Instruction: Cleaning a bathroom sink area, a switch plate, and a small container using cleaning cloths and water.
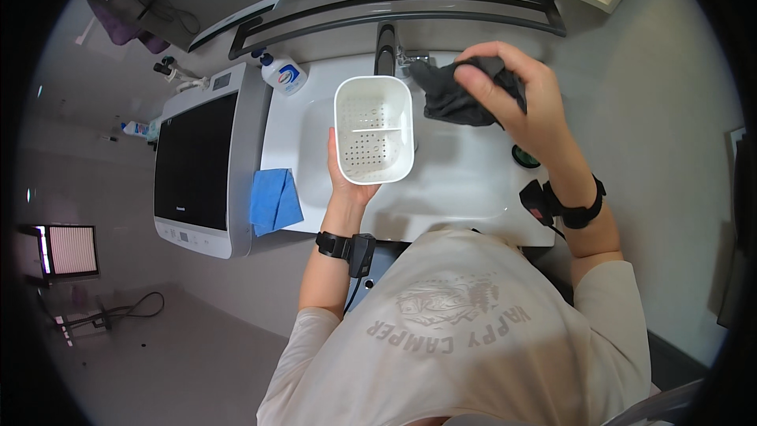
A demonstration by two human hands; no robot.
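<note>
At the centre of the frame, a white rounded-rectangular plastic container [374, 151] with a perforated base and a low divider marking off 2 sections is held up over a white glossy rectangular basin [465, 193], its open top facing the camera. The left hand [351, 192] is partly closed, supporting the container from below with a digit along its left side; the other fingers are hidden underneath. In the upper right of the centre, the right hand [530, 99] is curled, pinching a crumpled dark grey cloth [459, 96] between thumb and fingers, and the cloth hangs clear of the container, just beside it. As far as this moment shows, the container is lifted and the cloth is in hand, but the 2 do not touch; nothing lies inside the container, pale specks show on its inner surface, and whether these are water drops, or whether any part has been wiped, I cannot tell. A black faucet [385, 51] stands behind the container, and a folded blue cloth [274, 201] lies at the basin's edge, left of centre, apart from both hands
</note>
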